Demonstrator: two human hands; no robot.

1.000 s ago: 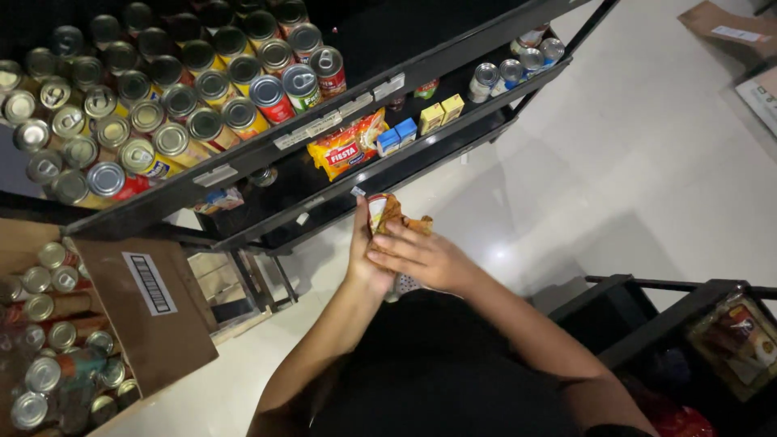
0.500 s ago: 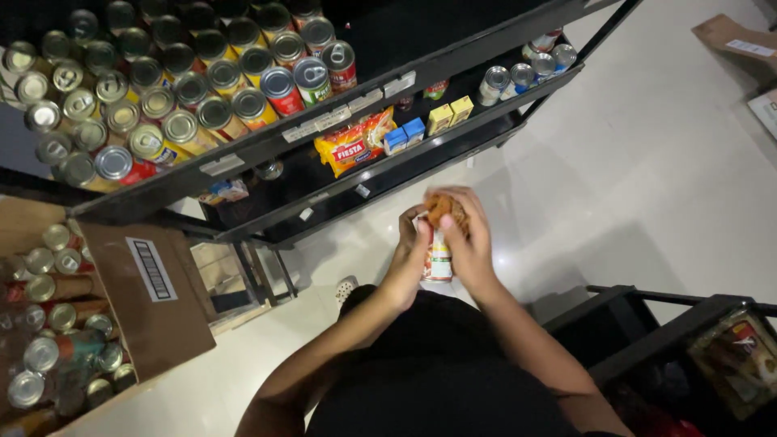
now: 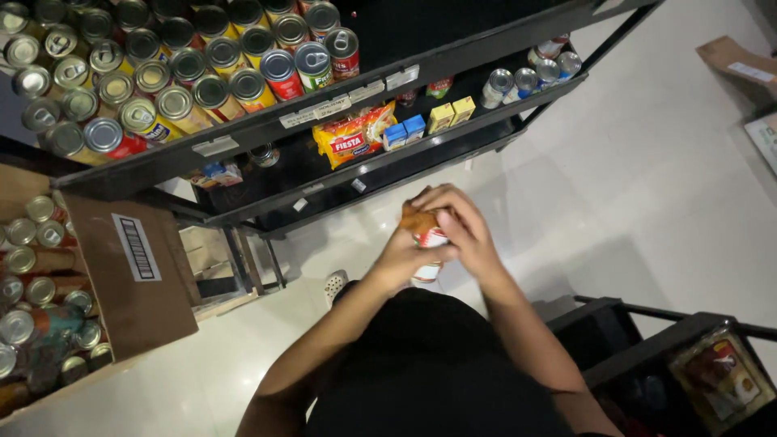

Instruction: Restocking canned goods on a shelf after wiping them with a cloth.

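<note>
Both my hands meet in front of my chest around a small food packet [image 3: 426, 236] with an orange top and a white and red lower part. My left hand [image 3: 402, 257] grips it from the left side and underneath. My right hand [image 3: 458, 225] wraps over its top and right side. The packet is held above the pale floor, just in front of the lower shelf of a black rack [image 3: 421, 159]. Most of the packet is hidden by my fingers.
The rack's top shelf carries several tins [image 3: 210, 73]. Its lower shelf holds an orange and red bag [image 3: 353, 137], small yellow and blue boxes [image 3: 429, 121] and more tins [image 3: 530, 77]. A cardboard box of tins [image 3: 57, 291] stands at left. Another black rack [image 3: 688, 364] is at bottom right.
My hands with the packet have shifted slightly right and lower in view. One second ago the hands were loosely on it; now both close around it.
</note>
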